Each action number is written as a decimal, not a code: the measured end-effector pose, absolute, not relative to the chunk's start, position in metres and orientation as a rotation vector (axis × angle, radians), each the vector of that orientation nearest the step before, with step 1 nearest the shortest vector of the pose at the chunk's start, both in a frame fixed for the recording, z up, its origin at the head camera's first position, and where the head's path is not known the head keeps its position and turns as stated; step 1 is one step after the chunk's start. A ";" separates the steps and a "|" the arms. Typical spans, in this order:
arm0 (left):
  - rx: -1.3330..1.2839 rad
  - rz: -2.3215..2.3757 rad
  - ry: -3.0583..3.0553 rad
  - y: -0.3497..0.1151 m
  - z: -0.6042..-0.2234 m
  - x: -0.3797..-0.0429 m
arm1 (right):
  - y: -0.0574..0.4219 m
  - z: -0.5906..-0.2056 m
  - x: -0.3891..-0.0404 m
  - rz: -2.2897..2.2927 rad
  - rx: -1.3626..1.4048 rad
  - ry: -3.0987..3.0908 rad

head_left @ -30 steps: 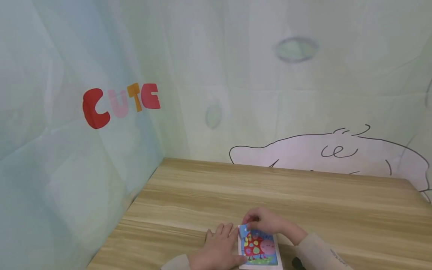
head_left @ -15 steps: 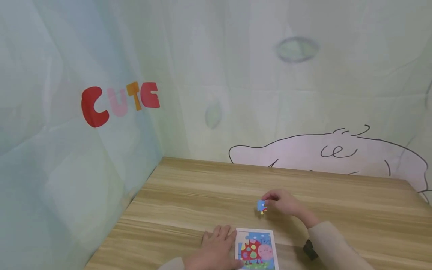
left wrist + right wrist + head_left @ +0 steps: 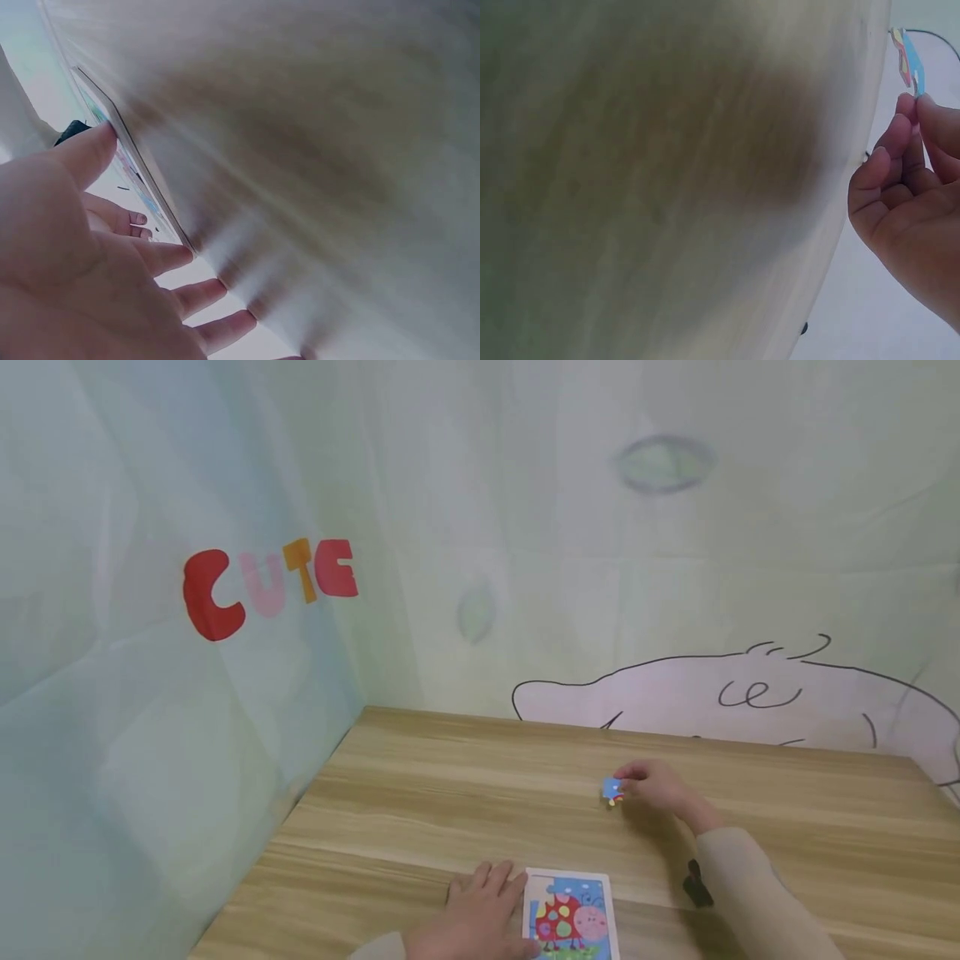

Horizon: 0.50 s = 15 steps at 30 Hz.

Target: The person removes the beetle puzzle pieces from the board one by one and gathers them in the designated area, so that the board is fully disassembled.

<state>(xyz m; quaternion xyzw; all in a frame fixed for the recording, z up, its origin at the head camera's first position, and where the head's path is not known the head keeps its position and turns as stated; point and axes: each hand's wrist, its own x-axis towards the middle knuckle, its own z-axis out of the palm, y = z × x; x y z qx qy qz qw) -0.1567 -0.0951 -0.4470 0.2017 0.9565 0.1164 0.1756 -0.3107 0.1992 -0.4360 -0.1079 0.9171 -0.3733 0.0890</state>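
Between thumb and fingertips, my right hand (image 3: 655, 785) pinches a blue jigsaw piece (image 3: 612, 789) with a bit of red and yellow on it. The right wrist view shows the same jigsaw piece (image 3: 910, 61) seen nearly edge-on, above the table. My left hand (image 3: 480, 912) lies with spread fingers on the table at the left side of a jigsaw puzzle (image 3: 562, 917). In the left wrist view its thumb (image 3: 94, 154) rests at the puzzle's edge. The puzzle pictures a red, spotted ladybird with a pink face, inside a white border. Its upper left corner shows a bare, pale gap.
The wood-grain table (image 3: 420, 785) stretches back to a pale cloth wall (image 3: 465, 485). A small dark object (image 3: 697, 885) is by the right sleeve. Red, pink and orange letters (image 3: 270, 581) decorate the left cloth.
My right hand has lifted the jigsaw piece from the puzzle's upper left corner and carried it away to the back right. The left hand has stayed nearly still beside the puzzle.
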 end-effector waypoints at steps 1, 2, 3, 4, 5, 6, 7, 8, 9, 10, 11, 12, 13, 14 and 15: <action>0.571 0.327 2.711 -0.095 -0.447 -0.157 | 0.200 -0.436 -0.312 -1.114 -0.317 2.726; 0.571 0.322 2.713 -0.094 -0.447 -0.157 | 0.201 -0.436 -0.313 -1.120 -0.314 2.724; 0.569 0.321 2.713 -0.094 -0.446 -0.157 | 0.202 -0.437 -0.314 -1.123 -0.313 2.727; 0.565 0.320 2.712 -0.093 -0.446 -0.157 | 0.203 -0.437 -0.316 -1.130 -0.304 2.724; 0.559 0.323 2.707 -0.093 -0.446 -0.158 | 0.204 -0.438 -0.317 -1.135 -0.307 2.725; 0.550 0.329 2.700 -0.093 -0.446 -0.158 | 0.204 -0.438 -0.318 -1.134 -0.305 2.729; 0.545 0.336 2.695 -0.092 -0.445 -0.159 | 0.204 -0.438 -0.319 -1.137 -0.293 2.731; 0.543 0.344 2.692 -0.092 -0.445 -0.159 | 0.205 -0.439 -0.320 -1.132 -0.289 2.734; 0.543 0.348 2.687 -0.092 -0.445 -0.159 | 0.205 -0.439 -0.321 -1.126 -0.279 2.738; 0.543 0.353 2.685 -0.092 -0.445 -0.159 | 0.206 -0.439 -0.321 -1.122 -0.273 2.733; 0.540 0.361 2.681 -0.092 -0.445 -0.159 | 0.206 -0.439 -0.322 -1.118 -0.260 2.733; 0.542 0.362 2.682 -0.093 -0.445 -0.159 | 0.206 -0.439 -0.323 -1.114 -0.246 2.729; 0.546 0.360 2.685 -0.093 -0.445 -0.159 | 0.207 -0.439 -0.323 -1.114 -0.231 2.721; 0.547 0.357 2.687 -0.093 -0.445 -0.159 | 0.207 -0.440 -0.324 -1.108 -0.238 2.715; 0.549 0.351 2.687 -0.094 -0.446 -0.159 | 0.208 -0.440 -0.324 -1.107 -0.235 2.710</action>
